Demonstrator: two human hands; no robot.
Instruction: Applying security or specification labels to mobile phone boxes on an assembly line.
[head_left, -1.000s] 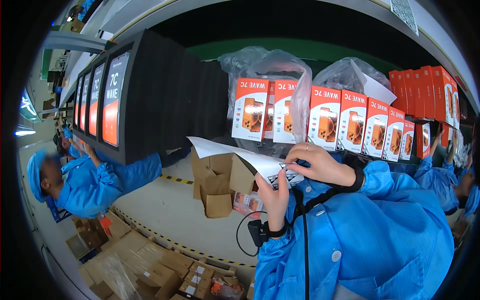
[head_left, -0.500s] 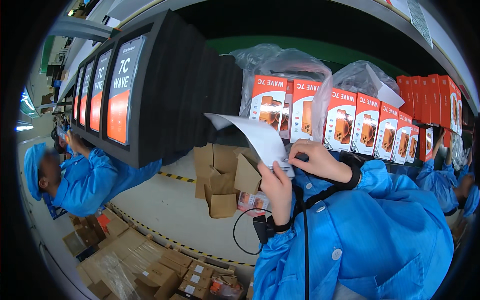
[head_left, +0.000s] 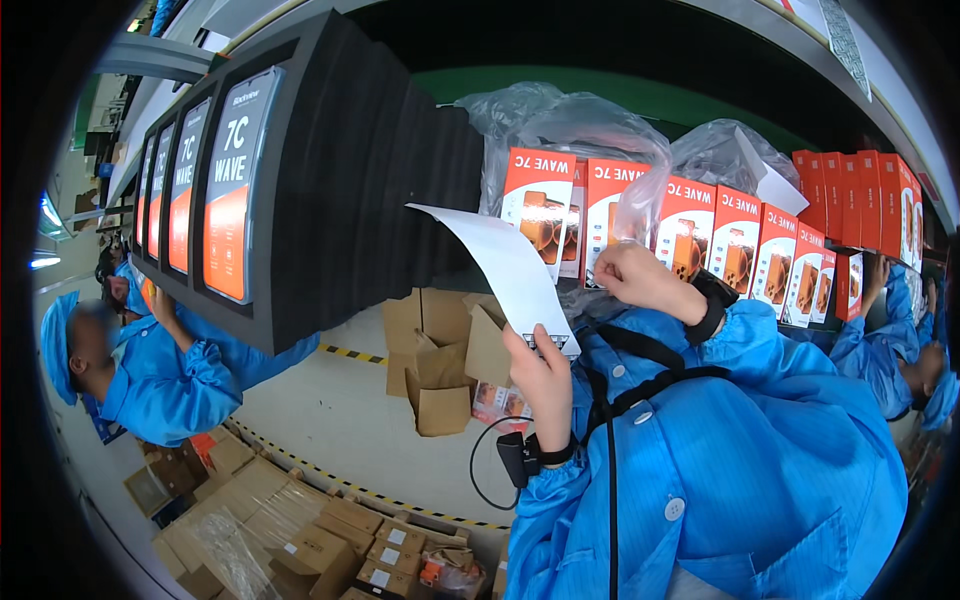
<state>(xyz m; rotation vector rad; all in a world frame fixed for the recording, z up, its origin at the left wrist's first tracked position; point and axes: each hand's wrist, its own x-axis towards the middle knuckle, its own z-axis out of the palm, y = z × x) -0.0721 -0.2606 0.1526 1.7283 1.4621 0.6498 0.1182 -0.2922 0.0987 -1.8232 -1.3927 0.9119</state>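
co-worker in blue (head_left: 165, 375) bent at left edge | black foam tray (head_left: 330, 170) | white label sheet (head_left: 505, 270) raised mid-frame - left hand (head_left: 545, 375) pinched shut on its lower edge | right hand (head_left: 640, 280) curled at orange boxes (head_left: 735, 240), grip contents unclear | step: likely labelling - next needs a clean peel

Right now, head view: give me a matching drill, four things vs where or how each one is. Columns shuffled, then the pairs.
Things:
1. white paper sheet
2. right hand
3. open cardboard box
4. black foam tray

States:
A. on the pale floor
B. pinched at its lower end by the left hand
C. holds upright orange-and-white packs in slots
D. raised beside the orange boxes, fingers curled

Pairs: 1-B, 2-D, 3-A, 4-C
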